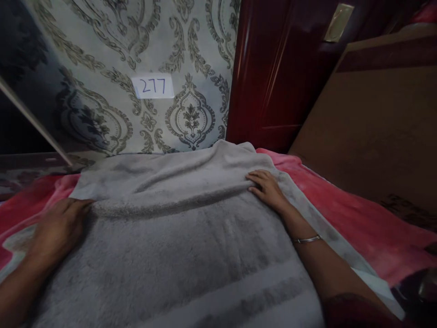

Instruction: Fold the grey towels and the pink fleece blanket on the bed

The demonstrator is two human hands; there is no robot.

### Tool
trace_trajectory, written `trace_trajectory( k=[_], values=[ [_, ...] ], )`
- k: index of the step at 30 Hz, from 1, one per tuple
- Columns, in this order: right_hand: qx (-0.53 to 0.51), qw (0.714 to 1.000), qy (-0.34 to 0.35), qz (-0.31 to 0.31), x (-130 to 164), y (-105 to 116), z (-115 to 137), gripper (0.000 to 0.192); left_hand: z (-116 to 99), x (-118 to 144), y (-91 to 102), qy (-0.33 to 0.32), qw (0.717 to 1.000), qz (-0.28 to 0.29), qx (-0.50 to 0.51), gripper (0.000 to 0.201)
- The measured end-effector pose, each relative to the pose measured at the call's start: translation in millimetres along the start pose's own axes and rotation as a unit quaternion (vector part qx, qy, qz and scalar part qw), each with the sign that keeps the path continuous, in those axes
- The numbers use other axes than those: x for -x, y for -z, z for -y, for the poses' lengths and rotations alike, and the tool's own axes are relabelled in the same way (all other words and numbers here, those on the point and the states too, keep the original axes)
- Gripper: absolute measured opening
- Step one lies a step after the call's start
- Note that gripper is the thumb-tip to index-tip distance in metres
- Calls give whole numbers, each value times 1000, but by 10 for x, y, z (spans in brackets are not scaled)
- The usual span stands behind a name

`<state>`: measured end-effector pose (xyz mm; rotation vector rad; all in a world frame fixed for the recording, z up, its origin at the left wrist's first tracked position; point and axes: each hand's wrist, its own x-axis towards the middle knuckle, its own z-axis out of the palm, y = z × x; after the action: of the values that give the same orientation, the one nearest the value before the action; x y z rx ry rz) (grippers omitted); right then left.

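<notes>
Both the left hand (59, 223) and right hand (268, 187) lie flat and open, gripping nothing, on a grey towel (177, 246) spread over the pink blanket (358, 223), one fold ridge made, further folding left.

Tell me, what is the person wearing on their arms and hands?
Both hands are bare, with no gloves or rings that can be seen. The right hand has a thin silver bangle around its wrist, and a dark reddish sleeve edge shows further up that arm. The left hand and its forearm show nothing worn.
</notes>
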<state>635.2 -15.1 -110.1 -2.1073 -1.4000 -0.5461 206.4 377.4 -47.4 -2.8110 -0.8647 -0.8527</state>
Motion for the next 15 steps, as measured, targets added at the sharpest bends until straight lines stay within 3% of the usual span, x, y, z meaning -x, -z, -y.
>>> trace_trajectory(
  k=[5, 9, 15],
  values=[
    [0, 999, -29, 22, -44, -50, 20, 21, 59, -1, -18, -34, 999, 4, 14, 36],
    [1, 999, -41, 16, -31, -10, 36, 15, 155, 45, -32, -74, 996, 47, 17, 38],
    [15, 997, -60, -44, 83, 81, -27, 19, 155, 122, 31, 8, 997, 79, -18, 33]
  ],
)
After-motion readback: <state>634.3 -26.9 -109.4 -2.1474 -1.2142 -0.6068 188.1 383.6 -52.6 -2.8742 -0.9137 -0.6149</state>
